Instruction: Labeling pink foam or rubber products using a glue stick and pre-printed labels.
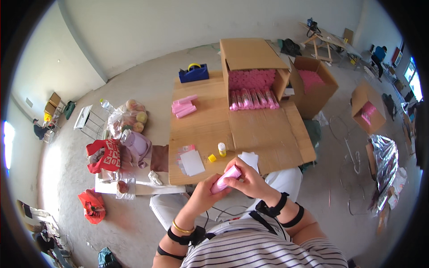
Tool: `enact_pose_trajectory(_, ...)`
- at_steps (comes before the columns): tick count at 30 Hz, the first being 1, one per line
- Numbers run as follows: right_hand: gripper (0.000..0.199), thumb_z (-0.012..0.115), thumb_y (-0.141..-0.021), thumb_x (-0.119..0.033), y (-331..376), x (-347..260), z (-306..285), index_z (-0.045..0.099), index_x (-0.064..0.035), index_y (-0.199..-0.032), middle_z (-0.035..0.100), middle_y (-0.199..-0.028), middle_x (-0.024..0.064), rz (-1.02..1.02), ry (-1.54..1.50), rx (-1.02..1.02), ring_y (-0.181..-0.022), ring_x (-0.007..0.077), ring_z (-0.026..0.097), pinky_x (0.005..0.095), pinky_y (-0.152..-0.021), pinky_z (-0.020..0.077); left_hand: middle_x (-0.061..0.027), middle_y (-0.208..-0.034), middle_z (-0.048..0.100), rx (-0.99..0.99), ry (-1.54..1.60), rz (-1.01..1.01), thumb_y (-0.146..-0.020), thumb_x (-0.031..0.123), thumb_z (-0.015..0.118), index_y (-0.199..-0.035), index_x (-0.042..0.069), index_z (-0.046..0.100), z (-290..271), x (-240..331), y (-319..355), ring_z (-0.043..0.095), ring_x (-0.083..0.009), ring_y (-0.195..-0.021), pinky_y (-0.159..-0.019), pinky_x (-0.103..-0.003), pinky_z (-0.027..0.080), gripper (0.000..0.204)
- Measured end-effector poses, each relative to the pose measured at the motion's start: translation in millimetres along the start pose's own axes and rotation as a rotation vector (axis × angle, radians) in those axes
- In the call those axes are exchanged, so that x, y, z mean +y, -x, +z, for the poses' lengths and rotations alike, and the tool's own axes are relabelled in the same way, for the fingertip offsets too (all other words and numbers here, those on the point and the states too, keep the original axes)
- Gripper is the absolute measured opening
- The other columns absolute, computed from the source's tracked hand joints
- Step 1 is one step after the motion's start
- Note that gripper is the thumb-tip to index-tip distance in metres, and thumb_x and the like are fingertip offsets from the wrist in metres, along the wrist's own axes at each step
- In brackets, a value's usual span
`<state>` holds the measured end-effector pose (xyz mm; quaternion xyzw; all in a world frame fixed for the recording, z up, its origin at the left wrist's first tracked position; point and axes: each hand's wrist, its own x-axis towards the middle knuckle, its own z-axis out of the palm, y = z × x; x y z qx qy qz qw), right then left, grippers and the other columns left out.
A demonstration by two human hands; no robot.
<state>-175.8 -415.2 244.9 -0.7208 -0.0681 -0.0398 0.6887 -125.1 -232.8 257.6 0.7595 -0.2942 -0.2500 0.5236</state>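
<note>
Between both hands, near the table's front edge, is a pink roll [226, 178] shaped like a short cylinder. My left hand [203, 194] wraps its lower end, and my right hand [251, 182] grips its upper part with the thumb lying along it. Just beyond the hands, an uncapped glue stick [222, 150] stands upright beside its yellow cap [212, 158]. White paper sheets [193, 163] lie left of them, partly over clear and pink pieces. More white papers [250, 159] lie right of the glue stick, partly hidden by my right hand. Several pink rolls [183, 107] lie farther back.
On the wooden table [203, 127], a cardboard box [254, 56] lies open toward me, packed with pink rolls. A blue tape dispenser [194, 74] sits at the back left. Bags of fruit [129, 117] and a red bag [103, 155] are on the left; more open boxes [313, 91] stand right.
</note>
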Motion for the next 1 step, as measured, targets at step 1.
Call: enact_pose_trajectory(1,0.035,0.068,-0.087,-0.028,7.7,3.6,-4.4,0.050,-0.0055,-0.107,0.055,-0.082,0.0023,-0.009,-0.029,-0.048,-0.072,0.0086,0.052,0.0237,-0.063,0.0438,-0.0074,-0.084,0.064,-0.012,0.005,-0.004,-0.081,0.015,0.070,-0.104,0.001,0.060,6.0,0.8,4.5,0.055,-0.0168,-0.070,-0.068,-0.028,0.047,0.028)
